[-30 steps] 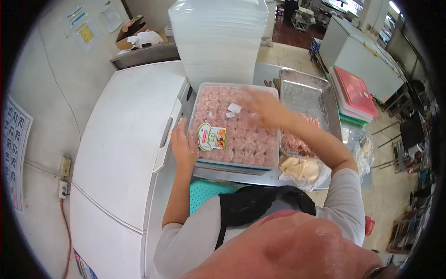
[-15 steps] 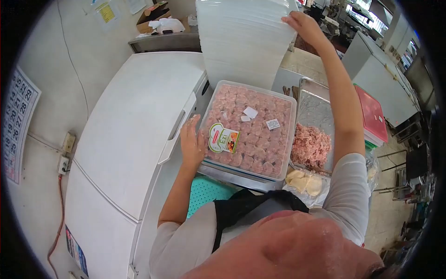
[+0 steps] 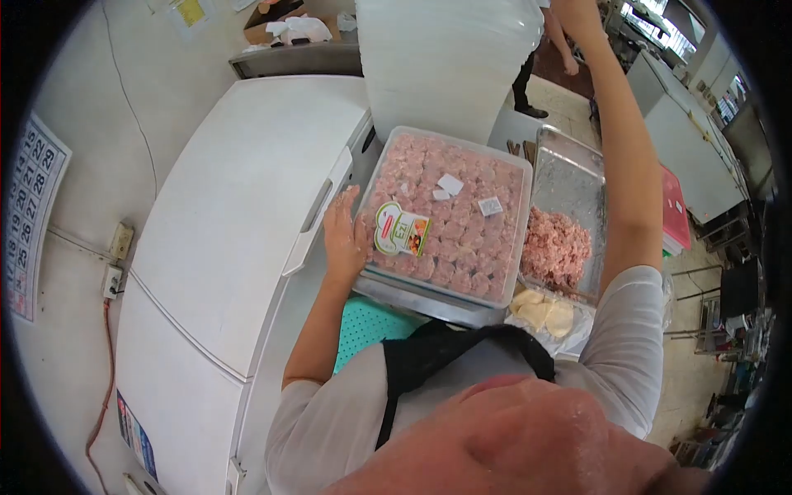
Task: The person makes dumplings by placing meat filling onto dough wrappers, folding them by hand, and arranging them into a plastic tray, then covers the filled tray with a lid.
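Container (image 3: 521,231) just beside the left hand (image 3: 344,241), fingers (image 3: 332,216) loosely spread

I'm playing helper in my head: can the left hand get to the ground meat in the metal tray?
Probably yes, with a stretch. The left hand is across the wide plastic box from the ground meat, but the box looks low enough to reach over, and the meat's top is uncovered.

A single head-worn view looks forward and steeply down from close above the person.
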A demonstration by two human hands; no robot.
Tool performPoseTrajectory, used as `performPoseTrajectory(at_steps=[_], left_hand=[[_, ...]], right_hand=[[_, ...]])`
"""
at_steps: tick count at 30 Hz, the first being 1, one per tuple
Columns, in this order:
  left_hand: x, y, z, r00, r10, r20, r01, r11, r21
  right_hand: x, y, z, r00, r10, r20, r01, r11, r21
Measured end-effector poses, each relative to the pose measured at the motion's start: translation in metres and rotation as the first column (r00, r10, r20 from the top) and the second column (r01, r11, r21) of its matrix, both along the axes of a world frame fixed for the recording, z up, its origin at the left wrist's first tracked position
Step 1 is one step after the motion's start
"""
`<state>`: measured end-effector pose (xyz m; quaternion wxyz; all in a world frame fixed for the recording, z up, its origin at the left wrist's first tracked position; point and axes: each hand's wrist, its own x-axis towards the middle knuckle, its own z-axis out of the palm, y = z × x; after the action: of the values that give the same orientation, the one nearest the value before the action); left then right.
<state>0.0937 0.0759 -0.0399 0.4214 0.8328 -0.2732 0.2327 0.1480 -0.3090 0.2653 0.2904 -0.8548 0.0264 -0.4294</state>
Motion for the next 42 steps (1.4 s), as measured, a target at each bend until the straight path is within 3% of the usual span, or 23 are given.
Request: performPoseTrajectory(at_steps=[1,2,3,6,7,9,11,13,16,17,21,24,27,30,33,34,36,38,39,41,42], left_hand=[[-0.001,0.001,0.000,1.000,0.001,0.017,-0.001,1.000,-0.006],[-0.001,0.001,0.000,0.999,-0.002,0.032,0.002,1.000,-0.010],[0.000,0.001,0.001,0.999,-0.009,0.045,0.010,1.000,-0.013],[0.000,0.000,-0.003,0.996,-0.001,0.093,0.007,0.998,-0.063],[0.002,0.002,-0.006,0.992,0.022,0.125,-0.013,0.997,-0.072],[0.002,0.004,-0.006,1.000,0.010,0.007,-0.007,0.957,-0.290],[0.013,0.008,0.002,0.994,-0.048,-0.093,-0.004,0.870,-0.493],[0.029,0.023,0.014,0.974,-0.139,-0.181,-0.017,0.748,-0.664],[0.026,0.025,0.052,0.930,-0.231,-0.285,0.097,0.904,-0.416],[0.026,0.024,0.054,0.924,-0.217,-0.316,0.134,0.955,-0.264],[0.028,0.005,0.039,0.937,-0.224,-0.269,0.261,0.959,0.109],[0.028,0.008,0.040,0.955,-0.165,-0.248,0.226,0.944,0.239],[0.037,0.002,0.041,0.954,-0.183,-0.238,0.250,0.923,0.294],[0.047,-0.004,0.034,0.951,-0.184,-0.249,0.249,0.933,0.261],[0.046,-0.001,0.031,0.965,-0.178,-0.195,0.224,0.942,0.251],[0.034,-0.006,0.035,0.994,-0.104,-0.020,0.106,0.949,0.299],[0.004,-0.014,0.061,0.940,0.025,0.340,-0.143,0.933,0.329],[-0.050,-0.039,0.088,0.958,0.028,0.285,-0.069,0.989,0.134],[-0.078,-0.056,0.091,0.966,0.034,0.258,-0.043,0.999,0.029],[-0.122,-0.090,0.077,0.950,-0.140,0.278,0.187,0.971,-0.151],[-0.144,-0.109,0.069,0.925,-0.299,0.233,0.332,0.936,-0.116]], right_hand=[[0.007,-0.016,-0.026,0.986,-0.072,0.152,0.120,0.936,-0.332],[0.020,-0.032,-0.059,0.963,0.043,0.266,0.091,0.877,-0.472],[-0.014,-0.006,-0.068,0.976,-0.062,0.208,0.164,0.838,-0.520],[-0.080,0.025,-0.109,0.999,-0.013,0.049,0.034,0.885,-0.464],[-0.098,0.029,-0.125,0.996,0.009,0.084,0.036,0.855,-0.518],[-0.131,0.037,-0.161,0.986,0.060,0.155,0.052,0.777,-0.628],[-0.175,0.060,-0.189,0.991,0.087,0.100,-0.002,0.765,-0.644],[-0.215,0.075,-0.221,0.991,0.077,-0.109,-0.128,0.787,-0.604],[-0.253,0.093,-0.267,0.963,0.151,-0.224,-0.249,0.819,-0.517],[-0.261,0.102,-0.274,0.957,0.176,-0.231,-0.269,0.839,-0.473],[-0.275,0.113,-0.272,0.945,0.238,-0.225,-0.312,0.862,-0.400],[-0.280,0.112,-0.275,0.940,0.265,-0.213,-0.330,0.863,-0.382],[-0.284,0.102,-0.279,0.892,0.326,-0.313,-0.427,0.836,-0.345],[-0.283,0.080,-0.270,0.911,0.347,-0.224,-0.408,0.842,-0.354],[-0.285,0.016,-0.255,0.941,0.131,-0.311,-0.258,0.873,-0.414],[-0.289,-0.013,-0.258,0.938,0.033,-0.345,-0.188,0.885,-0.427],[-0.305,-0.078,-0.283,0.711,-0.213,-0.670,-0.074,0.925,-0.373],[-0.329,-0.124,-0.303,0.351,-0.288,-0.891,-0.265,0.882,-0.390],[-0.336,-0.131,-0.310,0.278,-0.210,-0.937,-0.290,0.912,-0.291],[-0.348,-0.142,-0.324,0.127,-0.046,-0.991,-0.321,0.943,-0.085],[-0.349,-0.145,-0.329,0.128,-0.068,-0.990,-0.341,0.934,-0.108]])
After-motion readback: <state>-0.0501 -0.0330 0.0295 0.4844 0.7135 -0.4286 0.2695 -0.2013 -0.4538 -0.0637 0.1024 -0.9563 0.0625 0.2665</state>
